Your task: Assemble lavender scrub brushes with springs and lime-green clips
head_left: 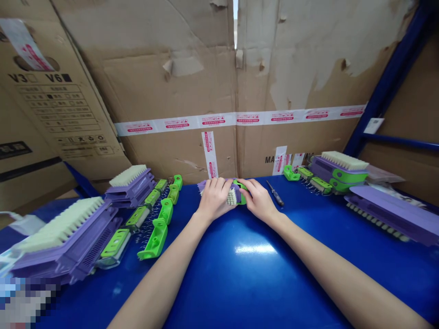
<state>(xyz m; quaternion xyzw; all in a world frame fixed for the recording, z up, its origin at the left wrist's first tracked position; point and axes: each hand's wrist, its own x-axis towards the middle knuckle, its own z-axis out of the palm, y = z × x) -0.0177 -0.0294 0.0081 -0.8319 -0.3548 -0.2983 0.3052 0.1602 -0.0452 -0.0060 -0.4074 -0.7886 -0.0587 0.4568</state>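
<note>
Left hand (216, 197) wrapped over the brush (232, 197), right hand (256, 196) gripping its green end (243, 198), mid-frame. Blue table (254, 283) extends between forearms (171, 269) to bottom edge; cardboard (171, 153) just behind; brush stacks (65, 237) at frame left and right.

You face a scuffed cardboard wall (154, 87) crossed by red-printed white tape (212, 120); a blue metal post (393, 73) slants at your right, and white glare (255, 249) shines off your glossy blue table (260, 288).

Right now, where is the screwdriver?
In the head view, the screwdriver lies on the blue table, just right of the right hand.
</note>
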